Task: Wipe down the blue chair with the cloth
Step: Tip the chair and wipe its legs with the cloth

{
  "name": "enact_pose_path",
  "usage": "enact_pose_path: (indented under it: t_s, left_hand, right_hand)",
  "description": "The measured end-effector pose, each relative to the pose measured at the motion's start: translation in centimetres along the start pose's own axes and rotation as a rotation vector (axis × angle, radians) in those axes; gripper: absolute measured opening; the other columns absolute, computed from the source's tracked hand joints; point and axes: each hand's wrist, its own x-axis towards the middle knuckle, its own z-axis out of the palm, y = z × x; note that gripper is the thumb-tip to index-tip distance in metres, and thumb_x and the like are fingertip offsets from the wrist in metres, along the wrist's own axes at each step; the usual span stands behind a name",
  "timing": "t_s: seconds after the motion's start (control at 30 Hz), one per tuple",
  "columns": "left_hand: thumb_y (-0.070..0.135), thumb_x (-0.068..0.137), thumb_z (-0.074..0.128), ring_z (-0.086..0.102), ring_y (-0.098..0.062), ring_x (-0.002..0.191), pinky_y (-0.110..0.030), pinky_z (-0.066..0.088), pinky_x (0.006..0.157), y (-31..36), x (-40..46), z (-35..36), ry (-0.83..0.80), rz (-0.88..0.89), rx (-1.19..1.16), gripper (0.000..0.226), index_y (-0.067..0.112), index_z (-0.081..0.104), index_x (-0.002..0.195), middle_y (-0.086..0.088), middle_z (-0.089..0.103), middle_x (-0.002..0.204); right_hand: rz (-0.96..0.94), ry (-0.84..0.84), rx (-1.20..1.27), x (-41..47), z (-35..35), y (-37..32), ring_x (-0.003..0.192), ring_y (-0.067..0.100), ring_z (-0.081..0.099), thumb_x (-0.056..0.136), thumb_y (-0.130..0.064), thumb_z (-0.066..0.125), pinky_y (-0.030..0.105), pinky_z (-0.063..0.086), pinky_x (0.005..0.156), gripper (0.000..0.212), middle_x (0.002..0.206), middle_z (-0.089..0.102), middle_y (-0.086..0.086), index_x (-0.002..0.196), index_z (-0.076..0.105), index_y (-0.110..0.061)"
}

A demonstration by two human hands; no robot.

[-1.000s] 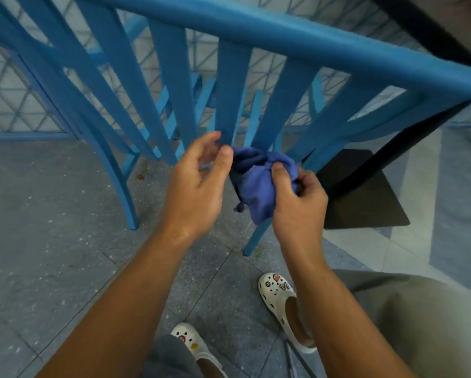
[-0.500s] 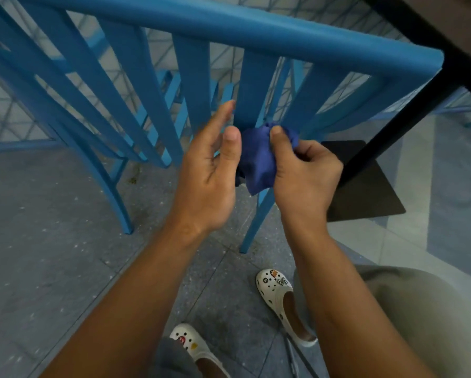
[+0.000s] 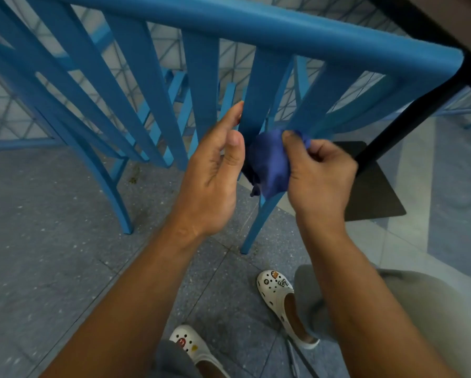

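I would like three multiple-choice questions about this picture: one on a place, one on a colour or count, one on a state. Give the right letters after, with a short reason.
1. Where is the cloth?
A. on the floor
B. against a slat of the chair
C. on the table

2. What colour are the shoes?
A. black
B. red
C. white

3. What is the right hand doing?
A. gripping the cloth
B. hanging empty
C. resting flat on the floor

Answers:
1 B, the cloth is bunched at a back slat.
2 C, both shoes on the floor are white.
3 A, its fingers curl round the cloth, while the left hand is open beside it.
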Motion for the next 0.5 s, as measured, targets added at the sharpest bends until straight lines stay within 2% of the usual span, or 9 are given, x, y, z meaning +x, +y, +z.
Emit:
enact_pose_path:
  t_s: [0.1,0.2,0.3,0.4,0.5]
  left_hand:
    - [0.048,0.103,0.028,0.040,-0.007,0.145,-0.036,0.036,0.119,-0.2,0.1,0.0,0.002,0.009,-0.007,0.062,0.017,0.033,0.157,0.003,0.040,0.159]
    - [0.040,0.106,0.033,0.043,-0.007,0.143,-0.035,0.037,0.119,-0.7,0.1,0.0,-0.001,0.039,-0.042,0.057,0.013,0.036,0.155,0.005,0.046,0.155]
    - [0.045,0.104,0.040,0.046,0.002,0.138,-0.021,0.039,0.113,-1.8,-0.7,-0.6,0.017,0.026,-0.017,0.055,0.016,0.046,0.150,0.012,0.051,0.148]
    - [0.046,0.102,0.048,0.049,0.004,0.133,-0.026,0.043,0.112,-4.4,-1.5,-2.2,0.046,-0.040,0.052,0.049,0.021,0.054,0.144,0.011,0.059,0.142]
    - [0.037,0.103,0.056,0.059,0.002,0.122,-0.031,0.047,0.110,-7.7,-1.4,-5.2,0.089,-0.209,0.114,0.037,0.020,0.062,0.135,0.012,0.066,0.129]
  right_hand:
    - [-0.112,0.034,0.029,0.6,-0.3,-0.8,0.045,0.001,0.044,0.089,-0.030,0.073,0.016,0.035,0.045,0.033,0.049,0.054,-0.012,0.058,0.064,-0.021]
    - [-0.133,0.032,-0.018,0.7,0.0,0.0,0.048,-0.002,0.047,0.089,-0.030,0.074,0.016,0.038,0.048,0.030,0.051,0.056,-0.013,0.062,0.064,-0.021]
    - [-0.070,-0.007,-0.136,0.7,0.9,2.6,0.049,-0.005,0.046,0.090,-0.030,0.074,0.013,0.037,0.051,0.034,0.051,0.054,-0.014,0.061,0.060,-0.020]
    - [0.020,-0.042,-0.211,-0.1,2.0,5.8,0.054,-0.006,0.053,0.092,-0.034,0.072,0.011,0.039,0.054,0.027,0.064,0.063,-0.007,0.075,0.066,-0.013]
    - [0.122,-0.130,-0.173,-1.6,3.5,8.7,0.062,-0.001,0.059,0.095,-0.034,0.068,0.017,0.044,0.056,0.024,0.075,0.069,0.001,0.091,0.069,-0.010]
